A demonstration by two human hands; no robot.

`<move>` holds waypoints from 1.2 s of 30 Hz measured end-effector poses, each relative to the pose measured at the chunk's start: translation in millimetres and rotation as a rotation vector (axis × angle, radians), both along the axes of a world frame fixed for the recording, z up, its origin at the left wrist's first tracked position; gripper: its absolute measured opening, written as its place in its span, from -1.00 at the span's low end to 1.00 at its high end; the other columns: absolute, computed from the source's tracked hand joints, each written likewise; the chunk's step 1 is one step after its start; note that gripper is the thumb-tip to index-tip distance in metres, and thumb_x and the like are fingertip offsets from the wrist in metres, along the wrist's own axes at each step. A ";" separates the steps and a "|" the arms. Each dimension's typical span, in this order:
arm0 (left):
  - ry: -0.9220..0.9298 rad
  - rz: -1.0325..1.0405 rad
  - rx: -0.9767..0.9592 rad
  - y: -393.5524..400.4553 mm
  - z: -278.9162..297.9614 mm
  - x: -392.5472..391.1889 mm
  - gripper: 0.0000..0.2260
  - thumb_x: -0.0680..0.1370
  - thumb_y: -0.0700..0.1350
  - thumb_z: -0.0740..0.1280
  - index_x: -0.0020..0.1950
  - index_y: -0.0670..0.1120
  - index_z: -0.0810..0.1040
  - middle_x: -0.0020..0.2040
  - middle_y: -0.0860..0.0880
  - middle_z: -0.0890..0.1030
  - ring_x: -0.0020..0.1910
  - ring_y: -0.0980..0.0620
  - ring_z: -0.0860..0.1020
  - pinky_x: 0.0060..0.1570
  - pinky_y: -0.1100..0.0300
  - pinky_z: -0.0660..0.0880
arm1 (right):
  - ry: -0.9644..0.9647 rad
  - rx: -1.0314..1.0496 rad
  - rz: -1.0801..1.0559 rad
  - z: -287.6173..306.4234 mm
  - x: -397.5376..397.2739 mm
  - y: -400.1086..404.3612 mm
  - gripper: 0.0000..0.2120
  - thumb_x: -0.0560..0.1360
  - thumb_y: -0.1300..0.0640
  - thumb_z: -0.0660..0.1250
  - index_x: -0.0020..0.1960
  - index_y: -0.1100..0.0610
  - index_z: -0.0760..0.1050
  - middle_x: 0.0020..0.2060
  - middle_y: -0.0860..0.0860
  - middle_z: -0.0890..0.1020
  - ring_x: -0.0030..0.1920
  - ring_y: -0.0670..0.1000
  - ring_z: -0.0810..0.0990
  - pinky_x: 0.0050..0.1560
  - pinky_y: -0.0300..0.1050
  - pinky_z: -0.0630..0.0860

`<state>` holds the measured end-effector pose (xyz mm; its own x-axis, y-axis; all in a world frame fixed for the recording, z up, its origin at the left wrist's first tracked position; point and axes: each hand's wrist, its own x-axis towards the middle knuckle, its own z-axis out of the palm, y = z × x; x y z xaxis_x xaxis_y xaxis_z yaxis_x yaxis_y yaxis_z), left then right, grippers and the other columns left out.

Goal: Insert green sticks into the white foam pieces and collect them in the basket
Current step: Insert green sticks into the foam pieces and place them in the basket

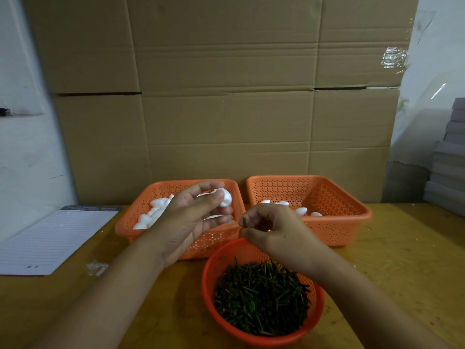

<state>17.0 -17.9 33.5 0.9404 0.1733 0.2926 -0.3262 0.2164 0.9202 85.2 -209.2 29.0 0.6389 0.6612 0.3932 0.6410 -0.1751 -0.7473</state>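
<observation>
My left hand (193, 217) is raised over the left orange basket (130, 225) and pinches a white foam piece (225, 197) between thumb and fingers. More foam pieces (153, 212) lie in that basket. My right hand (274, 233) hovers just right of it and pinches a short green stick (244, 222), held upright, a little below and right of the foam piece. A round orange bowl (208, 280) near the front edge holds a heap of green sticks (261, 298). The right orange basket (352, 222) holds several white pieces (300, 211).
A lined notepad (50, 240) lies at the left on the yellow wooden table (402, 260). Bits of white debris (97, 268) sit beside it. Flattened cardboard (226, 96) stands behind the baskets. Grey boxes (450, 157) are stacked at the far right.
</observation>
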 end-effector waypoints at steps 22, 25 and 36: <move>0.031 0.090 0.118 -4.8 -0.1 -2.0 -0.66 0.32 -0.07 0.55 0.09 -0.02 0.68 -0.01 0.03 0.70 -0.12 0.12 0.65 -0.15 0.25 0.59 | 0.487 0.301 0.106 11.8 -0.8 -8.8 -0.83 0.33 0.11 0.51 -0.14 0.18 0.64 -0.30 0.08 0.65 -0.30 -0.07 0.61 -0.26 -0.26 0.54; 0.023 0.073 0.102 -5.2 -0.5 -2.1 -0.68 0.32 -0.07 0.55 0.05 -0.04 0.68 -0.07 0.03 0.70 -0.17 0.12 0.64 -0.17 0.26 0.58 | 0.585 0.356 0.124 10.5 1.2 -7.3 -0.93 0.41 0.25 0.48 -0.11 0.22 0.68 -0.27 0.14 0.68 -0.25 -0.02 0.66 -0.22 -0.26 0.57; 0.034 -0.002 0.014 -3.5 -2.9 -0.2 -0.68 0.42 -0.20 0.47 0.17 -0.16 0.59 0.03 -0.15 0.71 0.01 -0.02 0.69 -0.03 0.21 0.60 | 0.747 0.495 0.095 12.5 0.3 -4.4 -0.93 0.49 0.42 0.37 -0.05 0.31 0.58 -0.18 0.23 0.72 -0.19 0.09 0.73 -0.21 -0.23 0.63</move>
<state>16.8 -21.4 30.6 0.9501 0.1676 0.2630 -0.2944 0.2043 0.9336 85.5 -213.6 41.6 0.7934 0.5895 0.1513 -0.0466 0.3066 -0.9507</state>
